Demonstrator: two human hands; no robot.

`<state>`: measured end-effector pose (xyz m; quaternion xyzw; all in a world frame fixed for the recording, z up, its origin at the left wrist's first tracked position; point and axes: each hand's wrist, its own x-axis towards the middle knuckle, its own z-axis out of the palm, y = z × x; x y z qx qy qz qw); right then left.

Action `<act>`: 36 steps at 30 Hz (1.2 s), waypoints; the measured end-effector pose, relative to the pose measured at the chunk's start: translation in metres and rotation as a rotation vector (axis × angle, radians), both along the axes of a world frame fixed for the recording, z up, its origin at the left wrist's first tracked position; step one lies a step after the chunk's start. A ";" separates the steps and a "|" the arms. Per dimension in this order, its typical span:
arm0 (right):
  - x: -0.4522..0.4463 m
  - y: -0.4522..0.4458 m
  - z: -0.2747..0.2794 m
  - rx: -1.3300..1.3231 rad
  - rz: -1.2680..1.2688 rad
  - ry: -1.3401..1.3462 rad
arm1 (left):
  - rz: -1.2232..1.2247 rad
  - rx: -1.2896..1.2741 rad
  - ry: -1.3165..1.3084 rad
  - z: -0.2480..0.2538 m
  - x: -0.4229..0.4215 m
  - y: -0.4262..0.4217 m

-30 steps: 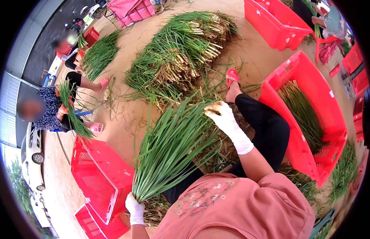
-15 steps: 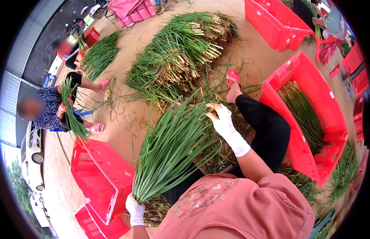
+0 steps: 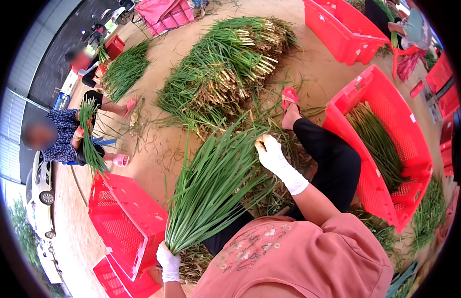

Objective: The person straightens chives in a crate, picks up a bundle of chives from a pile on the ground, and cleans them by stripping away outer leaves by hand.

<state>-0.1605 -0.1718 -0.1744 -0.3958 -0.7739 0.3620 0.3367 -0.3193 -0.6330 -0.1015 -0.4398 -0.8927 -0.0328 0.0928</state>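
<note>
In a white glove, my left hand [image 3: 168, 259] is wrapped round the gathered end of a bunch of garlic chives [image 3: 210, 186]. The long green leaves fan upward and away from that grip across my lap. My right hand [image 3: 272, 156], also gloved, with dirt-stained fingertips, is at the right edge of the fanned leaves. Its fingers are curled together; whatever they may pinch is too small to make out. Ahead on the ground lies a big heap of garlic chives [image 3: 225, 74], many pale root ends facing right.
A red crate [image 3: 414, 144] holding chives stands at my right; another red crate [image 3: 146, 198] is at my left. A further crate [image 3: 339, 30] is at the back right. One person [image 3: 61, 134] sits at left holding chives. Loose leaves litter the ground.
My right hand has shifted slightly down and left along the leaf edge, its fingers curling in more. The left hand keeps its hold. At left, the seated person's chives have moved slightly.
</note>
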 end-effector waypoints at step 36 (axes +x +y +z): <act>0.014 0.061 0.029 0.316 -0.380 -0.251 | -0.008 -0.015 0.025 -0.006 -0.002 -0.003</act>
